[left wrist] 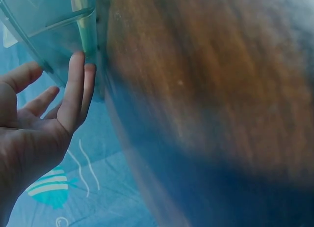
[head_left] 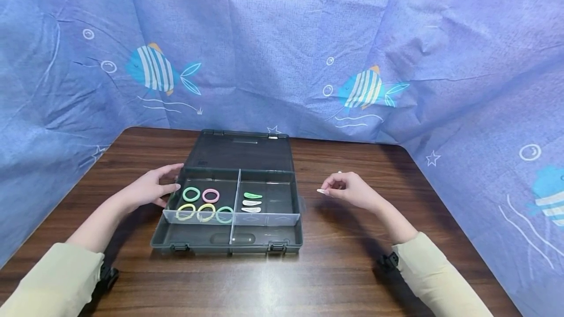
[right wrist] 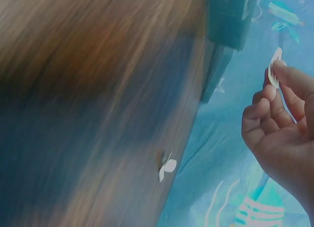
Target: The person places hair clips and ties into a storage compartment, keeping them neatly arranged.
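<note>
A grey see-through divider box (head_left: 189,235) lies with its lid (head_left: 246,153) folded back. In its left rear compartment are several ring-shaped hair ties: green (head_left: 191,188), pink (head_left: 210,190), yellow and teal. One green snap hair clip (head_left: 253,195) and two white ones lie in a column in the right rear compartment. My left hand (head_left: 147,187) is at the box's left wall, fingers loosely extended and fingertips right at its side. To the right of the box, my right hand (head_left: 352,190) pinches a white snap hair clip (right wrist: 275,67) between thumb and fingers above the table.
Another small white clip-like piece (right wrist: 168,167) lies on the wooden table (head_left: 273,283), largely hidden behind my right hand in the head view. A blue fish-patterned cloth (head_left: 282,62) hangs along the table's back edge and sides. A clear tab juts from the box's right side.
</note>
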`<state>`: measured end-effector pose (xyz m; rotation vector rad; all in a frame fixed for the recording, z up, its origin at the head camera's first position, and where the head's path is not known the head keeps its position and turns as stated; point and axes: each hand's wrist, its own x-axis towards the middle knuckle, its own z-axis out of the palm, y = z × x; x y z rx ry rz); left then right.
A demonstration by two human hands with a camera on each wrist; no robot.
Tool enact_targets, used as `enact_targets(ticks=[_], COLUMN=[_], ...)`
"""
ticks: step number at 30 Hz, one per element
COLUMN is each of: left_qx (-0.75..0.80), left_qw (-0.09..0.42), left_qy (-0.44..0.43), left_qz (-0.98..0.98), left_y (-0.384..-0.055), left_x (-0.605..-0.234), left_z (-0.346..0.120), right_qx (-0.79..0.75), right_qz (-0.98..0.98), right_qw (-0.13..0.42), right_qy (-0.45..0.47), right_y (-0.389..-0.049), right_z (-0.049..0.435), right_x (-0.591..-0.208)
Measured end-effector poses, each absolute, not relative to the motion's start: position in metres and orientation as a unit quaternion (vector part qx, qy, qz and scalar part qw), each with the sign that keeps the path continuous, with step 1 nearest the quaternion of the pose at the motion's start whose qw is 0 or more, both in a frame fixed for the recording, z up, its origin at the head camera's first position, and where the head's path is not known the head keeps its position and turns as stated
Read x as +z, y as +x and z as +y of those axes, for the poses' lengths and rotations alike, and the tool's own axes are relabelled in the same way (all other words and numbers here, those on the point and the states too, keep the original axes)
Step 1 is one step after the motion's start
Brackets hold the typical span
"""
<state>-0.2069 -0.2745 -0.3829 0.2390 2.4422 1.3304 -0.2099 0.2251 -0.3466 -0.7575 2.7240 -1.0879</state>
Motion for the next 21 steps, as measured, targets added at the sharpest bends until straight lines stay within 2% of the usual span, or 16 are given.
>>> enact_targets(ticks=[4,11,21], left_qx=[0.464,0.471,0.482], left_qw=[0.164,0.159,0.169], left_qy=[0.084,0.082,0.083], left_qz=[0.866,0.864,0.856], left_y=[-0.206,-0.205,-0.208], left_x=[-0.384,-0.385,-0.386], left_z=[-0.275,-0.277,-0.275], right_qx=[-0.382,-0.413,-0.409], right_qz=[0.891,0.876,0.877], right_qw=[0.043,0.022,0.024], right_qy=[-0.24,-0.248,-0.25], right_y=[-0.218,-0.221,-0.225], right_z=[0.222,0.2,0.168], right_x=[-0.357,-0.352,-0.348])
